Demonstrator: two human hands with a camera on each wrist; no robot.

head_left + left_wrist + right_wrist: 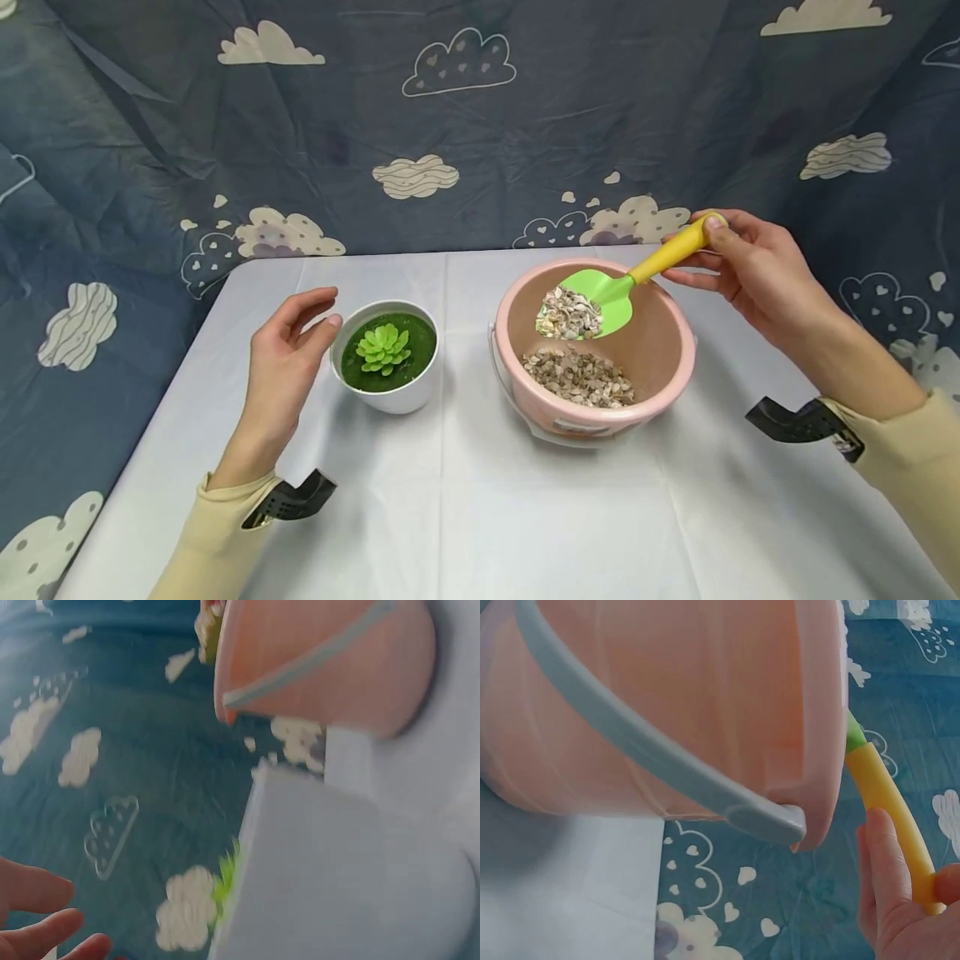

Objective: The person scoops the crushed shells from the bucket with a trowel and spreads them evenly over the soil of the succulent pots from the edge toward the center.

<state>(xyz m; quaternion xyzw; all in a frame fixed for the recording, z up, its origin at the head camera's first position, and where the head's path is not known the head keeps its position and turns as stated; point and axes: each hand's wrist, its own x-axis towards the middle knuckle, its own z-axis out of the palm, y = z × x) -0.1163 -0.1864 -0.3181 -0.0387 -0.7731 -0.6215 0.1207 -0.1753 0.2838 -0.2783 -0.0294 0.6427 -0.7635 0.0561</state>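
Note:
My right hand (765, 275) grips the yellow handle of a toy shovel (611, 300) with a green blade. The blade is over the pink bucket (678, 375) and carries a heap of small pale stone or shell chips (568, 314). More of these chips (581, 377) lie on the bucket's floor. To the left, a white pot (401, 398) holds a green succulent (383, 348) set in a mossy green surface. Beside the pot's left rim is my left hand (285, 358), its fingers loosely bent with nothing in them.
A white cloth covers the table (480, 517). Behind it hangs a dark blue curtain (337, 150) with cloud prints. The bucket's pale handle (630, 735) hangs down along its side. Black wrist cameras (292, 497) sit on both sleeves.

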